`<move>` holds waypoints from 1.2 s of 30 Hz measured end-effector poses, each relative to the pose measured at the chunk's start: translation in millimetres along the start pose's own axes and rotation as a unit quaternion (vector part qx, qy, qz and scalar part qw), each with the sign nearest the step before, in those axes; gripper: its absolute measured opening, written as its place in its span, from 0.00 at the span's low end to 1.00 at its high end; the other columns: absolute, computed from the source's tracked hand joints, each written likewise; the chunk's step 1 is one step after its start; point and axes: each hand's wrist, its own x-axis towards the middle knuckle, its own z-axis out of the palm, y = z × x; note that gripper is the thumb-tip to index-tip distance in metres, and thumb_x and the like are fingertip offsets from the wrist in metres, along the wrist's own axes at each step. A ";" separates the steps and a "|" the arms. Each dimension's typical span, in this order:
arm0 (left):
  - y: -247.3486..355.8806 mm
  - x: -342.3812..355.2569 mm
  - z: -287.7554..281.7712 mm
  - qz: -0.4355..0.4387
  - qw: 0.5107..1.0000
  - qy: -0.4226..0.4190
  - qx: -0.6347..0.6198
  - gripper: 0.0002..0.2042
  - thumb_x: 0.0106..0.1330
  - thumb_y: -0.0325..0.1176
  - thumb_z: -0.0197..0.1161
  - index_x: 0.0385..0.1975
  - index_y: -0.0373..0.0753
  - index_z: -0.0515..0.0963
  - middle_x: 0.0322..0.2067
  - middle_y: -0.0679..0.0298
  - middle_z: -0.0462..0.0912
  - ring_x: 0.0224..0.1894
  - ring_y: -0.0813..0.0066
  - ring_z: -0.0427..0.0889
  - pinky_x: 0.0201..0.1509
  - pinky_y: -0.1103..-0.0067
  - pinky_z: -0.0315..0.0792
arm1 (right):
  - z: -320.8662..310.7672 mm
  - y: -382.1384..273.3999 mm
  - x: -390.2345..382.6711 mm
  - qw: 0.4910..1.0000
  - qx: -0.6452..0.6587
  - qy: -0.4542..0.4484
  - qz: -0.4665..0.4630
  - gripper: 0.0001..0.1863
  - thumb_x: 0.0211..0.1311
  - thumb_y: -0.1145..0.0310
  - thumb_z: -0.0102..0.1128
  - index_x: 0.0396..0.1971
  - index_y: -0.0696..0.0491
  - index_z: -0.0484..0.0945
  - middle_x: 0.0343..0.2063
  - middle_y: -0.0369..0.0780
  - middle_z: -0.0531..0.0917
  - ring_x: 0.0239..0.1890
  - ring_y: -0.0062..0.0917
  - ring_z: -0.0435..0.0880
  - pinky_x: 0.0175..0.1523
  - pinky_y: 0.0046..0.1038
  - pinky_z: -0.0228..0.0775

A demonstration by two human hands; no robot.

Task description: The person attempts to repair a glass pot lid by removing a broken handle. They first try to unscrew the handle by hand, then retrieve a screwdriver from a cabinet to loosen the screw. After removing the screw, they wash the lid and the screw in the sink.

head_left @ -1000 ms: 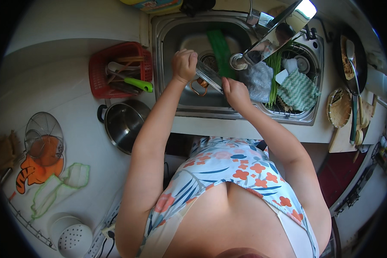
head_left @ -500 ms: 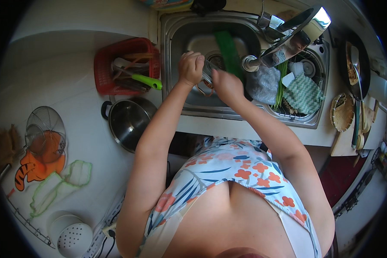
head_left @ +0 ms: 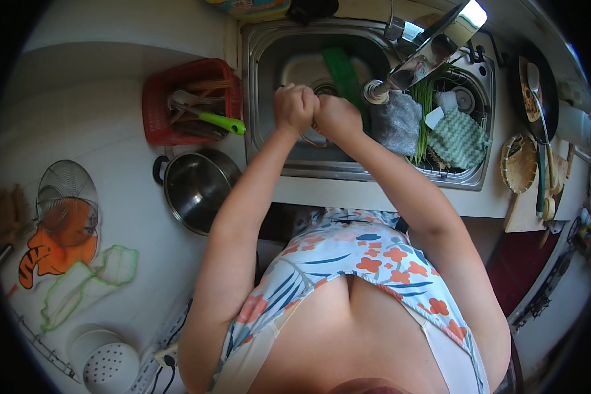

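My left hand and my right hand are closed and held against each other over the left steel sink basin. Their fingers hide nearly all of the clear, elongated object that showed between them earlier. Below the hands, part of a copper-coloured thing shows in the basin. A green strip lies behind them. Just right of my right hand are a crumpled grey translucent bag and the steel tap.
A drainer basin holds long green stems and a green checked cloth. A red utensil basket and steel pot stand left. Further left lie a wire strainer and mesh. A pan and woven basket are right.
My right hand has moved up and left to meet my left hand, covering the clear object. My left hand has shifted a little to the right and down.
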 end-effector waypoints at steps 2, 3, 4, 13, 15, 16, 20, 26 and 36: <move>17.8 -8.1 -1.8 0.000 1.000 0.004 0.011 0.15 0.58 0.34 0.46 0.11 0.39 0.70 0.17 0.59 0.72 0.25 0.56 0.71 0.33 0.64 0.64 | -11.9 19.9 -17.7 0.997 0.054 -0.042 -0.024 0.22 0.62 0.56 0.46 0.17 0.55 0.78 0.18 0.47 0.80 0.24 0.43 0.80 0.31 0.40 0.72; 37.2 -6.8 -4.5 0.001 1.000 0.011 -0.001 0.15 0.58 0.34 0.45 0.11 0.39 0.69 0.16 0.58 0.72 0.25 0.55 0.71 0.32 0.63 0.64 | -14.6 32.7 -25.0 0.995 0.085 -0.043 -0.026 0.21 0.62 0.57 0.47 0.18 0.56 0.78 0.18 0.48 0.79 0.24 0.44 0.79 0.31 0.40 0.71; 47.8 -5.7 -4.3 0.000 1.000 0.019 -0.014 0.15 0.59 0.34 0.45 0.11 0.39 0.69 0.16 0.58 0.71 0.24 0.55 0.71 0.32 0.62 0.63 | -13.6 47.5 -32.2 0.992 0.115 -0.046 -0.029 0.21 0.62 0.57 0.47 0.19 0.57 0.78 0.18 0.49 0.78 0.24 0.46 0.78 0.31 0.39 0.70; -24.2 -12.7 -8.4 -0.058 0.990 0.027 -0.123 0.14 0.59 0.32 0.42 0.12 0.36 0.65 0.17 0.53 0.68 0.23 0.52 0.69 0.28 0.66 0.62 | -25.8 89.0 -38.9 0.981 0.175 -0.079 -0.029 0.20 0.63 0.58 0.49 0.21 0.60 0.76 0.17 0.51 0.76 0.23 0.47 0.75 0.30 0.39 0.65; -13.0 -9.7 -6.1 -0.021 0.994 0.039 -0.103 0.13 0.58 0.31 0.42 0.12 0.35 0.65 0.17 0.53 0.69 0.23 0.51 0.69 0.28 0.65 0.62 | -18.9 76.1 -38.4 0.988 0.139 -0.053 -0.029 0.21 0.63 0.57 0.47 0.20 0.58 0.77 0.17 0.50 0.77 0.24 0.47 0.77 0.32 0.40 0.68; -8.9 -7.1 -4.9 -0.002 0.995 0.046 -0.092 0.13 0.58 0.31 0.43 0.13 0.35 0.66 0.17 0.53 0.69 0.23 0.51 0.69 0.28 0.65 0.62 | -10.0 57.0 -34.0 0.992 0.110 -0.027 -0.048 0.21 0.63 0.57 0.46 0.20 0.57 0.78 0.18 0.50 0.77 0.25 0.47 0.77 0.33 0.41 0.69; -10.9 0.4 0.6 0.042 0.995 0.048 -0.081 0.14 0.58 0.32 0.42 0.12 0.35 0.64 0.16 0.54 0.67 0.22 0.53 0.67 0.27 0.67 0.61 | -13.5 17.2 -16.1 0.998 0.041 -0.017 -0.034 0.21 0.64 0.57 0.43 0.19 0.54 0.78 0.20 0.50 0.79 0.27 0.47 0.78 0.35 0.44 0.70; -21.3 1.0 -9.7 0.003 0.996 0.006 -0.089 0.12 0.56 0.31 0.44 0.12 0.35 0.67 0.16 0.54 0.69 0.23 0.52 0.69 0.27 0.65 0.62 | 9.0 114.9 -51.6 0.990 0.133 -0.028 -0.031 0.21 0.64 0.57 0.44 0.17 0.53 0.78 0.18 0.48 0.78 0.25 0.46 0.78 0.32 0.43 0.70; -3.6 7.2 -8.6 0.031 0.997 -0.033 -0.068 0.12 0.56 0.33 0.45 0.13 0.36 0.68 0.17 0.56 0.69 0.23 0.55 0.69 0.28 0.66 0.63 | -2.8 67.4 -50.3 0.996 0.091 0.018 0.010 0.21 0.64 0.59 0.44 0.16 0.53 0.77 0.19 0.47 0.79 0.25 0.45 0.78 0.31 0.43 0.69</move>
